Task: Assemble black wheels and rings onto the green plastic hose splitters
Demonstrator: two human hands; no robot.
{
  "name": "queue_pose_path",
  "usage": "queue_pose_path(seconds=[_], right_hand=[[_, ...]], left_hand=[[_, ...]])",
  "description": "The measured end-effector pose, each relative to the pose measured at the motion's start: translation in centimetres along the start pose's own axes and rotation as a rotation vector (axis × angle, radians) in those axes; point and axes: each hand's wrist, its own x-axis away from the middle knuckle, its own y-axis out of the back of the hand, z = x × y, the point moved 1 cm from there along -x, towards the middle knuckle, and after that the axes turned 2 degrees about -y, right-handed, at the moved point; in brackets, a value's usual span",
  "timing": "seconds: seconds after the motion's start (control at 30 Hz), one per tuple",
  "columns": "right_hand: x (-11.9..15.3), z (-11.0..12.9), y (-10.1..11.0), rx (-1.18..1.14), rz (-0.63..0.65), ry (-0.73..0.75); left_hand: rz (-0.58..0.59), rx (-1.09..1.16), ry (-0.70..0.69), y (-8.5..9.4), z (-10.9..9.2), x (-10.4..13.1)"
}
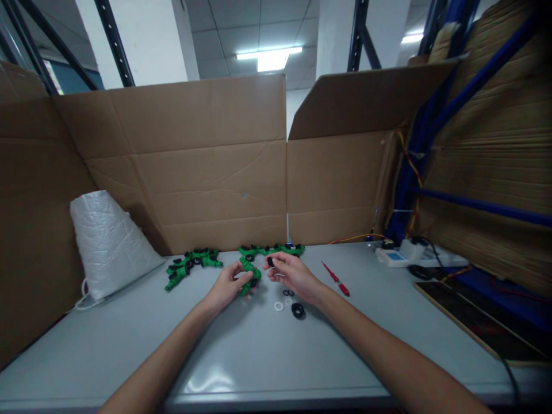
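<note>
My left hand (227, 283) is closed around a green plastic fitting (249, 278) with a dark opening facing right. Just across from it, my right hand (297, 277) pinches a small black part (270, 261) between thumb and fingers; its exact kind is too small to tell. The two held pieces are apart. Below my right hand lie a white ring (279, 307), a thick black ring (298, 311) and small black O-rings (288, 292). Farther right rests a screwdriver (338, 280) with a red handle.
Rows of green fittings with black parts (194, 261) lie at the back left, and more green fittings (271, 249) behind my hands. A silvery padded bag (112, 247) leans at left. Cardboard walls (207, 172) surround the table. A power strip (399, 257) sits at right.
</note>
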Motion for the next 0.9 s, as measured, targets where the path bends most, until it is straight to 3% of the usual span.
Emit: queue_pose_path(seconds=[0.3,0.57,0.9], right_hand=[[-0.2,-1.0,-0.4,0.131,-0.035,0.02],[-0.2,-1.4,-0.8,0.341,-0.021,0.139],[-0.1,-1.7,-1.1,0.426,0.004,0.223]], left_hand=[[0.094,0.022,-0.008,-0.5,-0.2,0.1],[0.107,-0.016,-0.02,-0.6,0.7,0.0],[0.021,-0.064,-0.038,-0.4,0.9,-0.1]])
